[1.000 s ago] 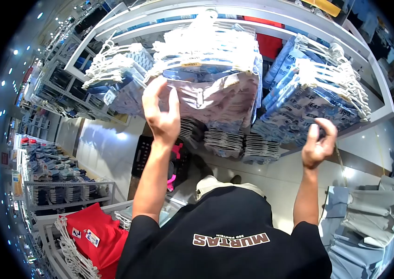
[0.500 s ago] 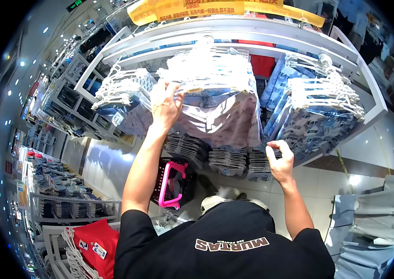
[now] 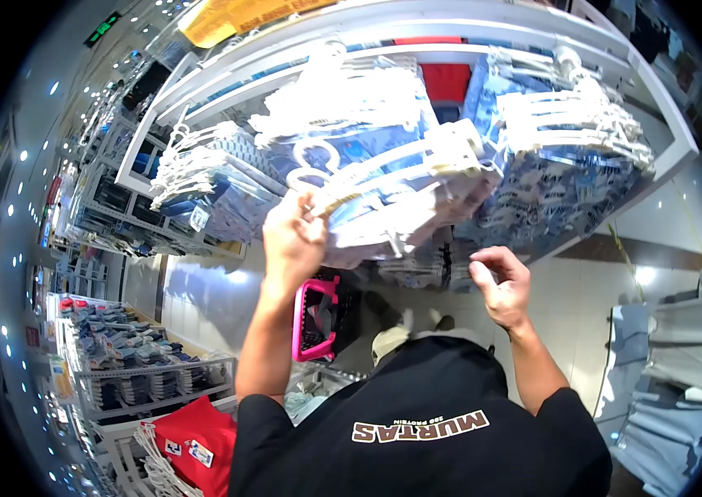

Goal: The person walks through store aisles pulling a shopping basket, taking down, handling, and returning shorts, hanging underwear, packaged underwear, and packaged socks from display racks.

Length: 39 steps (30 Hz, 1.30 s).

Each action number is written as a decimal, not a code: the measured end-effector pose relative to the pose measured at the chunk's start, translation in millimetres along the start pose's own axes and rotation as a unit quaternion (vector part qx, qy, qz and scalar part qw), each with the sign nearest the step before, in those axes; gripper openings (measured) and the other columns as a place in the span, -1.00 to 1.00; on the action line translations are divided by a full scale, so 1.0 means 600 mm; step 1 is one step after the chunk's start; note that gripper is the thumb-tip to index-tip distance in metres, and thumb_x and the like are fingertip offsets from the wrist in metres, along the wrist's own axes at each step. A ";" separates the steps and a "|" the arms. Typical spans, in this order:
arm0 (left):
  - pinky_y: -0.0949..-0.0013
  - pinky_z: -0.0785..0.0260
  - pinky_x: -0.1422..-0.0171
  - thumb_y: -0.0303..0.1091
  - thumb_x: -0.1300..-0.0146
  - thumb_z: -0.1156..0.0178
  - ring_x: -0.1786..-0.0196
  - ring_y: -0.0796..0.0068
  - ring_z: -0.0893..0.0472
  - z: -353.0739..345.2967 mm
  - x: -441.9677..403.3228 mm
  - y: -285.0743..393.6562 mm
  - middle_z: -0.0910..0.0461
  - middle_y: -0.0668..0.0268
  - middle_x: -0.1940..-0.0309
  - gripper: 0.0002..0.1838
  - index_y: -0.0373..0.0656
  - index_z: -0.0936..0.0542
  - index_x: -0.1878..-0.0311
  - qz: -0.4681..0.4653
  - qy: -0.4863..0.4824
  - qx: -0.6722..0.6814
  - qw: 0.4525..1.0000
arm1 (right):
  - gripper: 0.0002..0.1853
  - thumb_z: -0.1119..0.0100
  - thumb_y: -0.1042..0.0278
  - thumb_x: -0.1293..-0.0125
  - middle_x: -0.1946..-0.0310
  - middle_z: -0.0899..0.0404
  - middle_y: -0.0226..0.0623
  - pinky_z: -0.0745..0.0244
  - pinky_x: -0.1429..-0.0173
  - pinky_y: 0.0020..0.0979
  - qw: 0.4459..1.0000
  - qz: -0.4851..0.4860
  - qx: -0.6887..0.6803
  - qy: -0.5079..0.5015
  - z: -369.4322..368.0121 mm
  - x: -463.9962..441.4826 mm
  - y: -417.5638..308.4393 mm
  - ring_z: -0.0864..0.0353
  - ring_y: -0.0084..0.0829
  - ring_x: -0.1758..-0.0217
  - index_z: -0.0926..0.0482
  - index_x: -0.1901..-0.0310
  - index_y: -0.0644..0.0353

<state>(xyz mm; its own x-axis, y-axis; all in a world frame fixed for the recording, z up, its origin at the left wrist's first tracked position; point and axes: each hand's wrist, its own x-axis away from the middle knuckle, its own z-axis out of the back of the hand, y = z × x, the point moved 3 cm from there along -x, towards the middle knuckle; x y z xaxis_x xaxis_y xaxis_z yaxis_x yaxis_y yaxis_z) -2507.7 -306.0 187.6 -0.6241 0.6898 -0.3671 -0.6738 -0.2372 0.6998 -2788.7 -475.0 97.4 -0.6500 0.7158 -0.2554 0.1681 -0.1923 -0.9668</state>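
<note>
My left hand (image 3: 294, 236) is closed on white clothes hangers (image 3: 384, 174), with pale printed garments (image 3: 396, 219) hanging from them. Two hanger hooks rise just above my fingers. The hangers are tilted and stand out in front of the rack; bright light washes out part of them. Low and to the right, my right hand (image 3: 501, 286) holds nothing, its fingers loosely curled and the thumb apart from the index finger. Behind it hang blue printed garments (image 3: 562, 186) on white hangers.
A white display rack (image 3: 653, 108) carries several rows of hung clothes. On the floor by my left forearm stands a black basket with a pink handle (image 3: 302, 319). Red garments (image 3: 197, 439) hang at lower left, grey ones (image 3: 674, 373) at lower right. A yellow sign (image 3: 243, 21) tops the rack.
My left hand has drawn the hangers and garments off the row, toward me and rightward, tilting them. The right hand stays in nearly the same place. The view has shifted slightly.
</note>
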 end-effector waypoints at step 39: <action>0.65 -0.12 0.47 -0.35 -0.49 -0.21 0.55 0.81 -0.34 -0.182 0.184 -0.076 -0.47 0.55 0.53 -0.84 -0.26 -0.65 0.10 0.312 -0.043 0.362 0.877 | -0.55 0.22 0.07 -0.56 0.74 -0.18 -0.53 -0.42 0.19 -0.30 0.765 -0.096 -0.631 -0.082 0.085 0.024 0.021 -0.24 -0.50 0.66 -0.24 0.57 -0.06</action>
<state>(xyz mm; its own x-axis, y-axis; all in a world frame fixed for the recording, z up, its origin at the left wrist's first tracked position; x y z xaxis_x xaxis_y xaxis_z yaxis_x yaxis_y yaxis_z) -2589.2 -293.6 48.0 -0.7295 0.6358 0.2522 0.2362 -0.1120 0.9652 -2833.4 -501.4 81.6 -0.8198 0.5353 -0.2037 0.5721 0.7820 -0.2473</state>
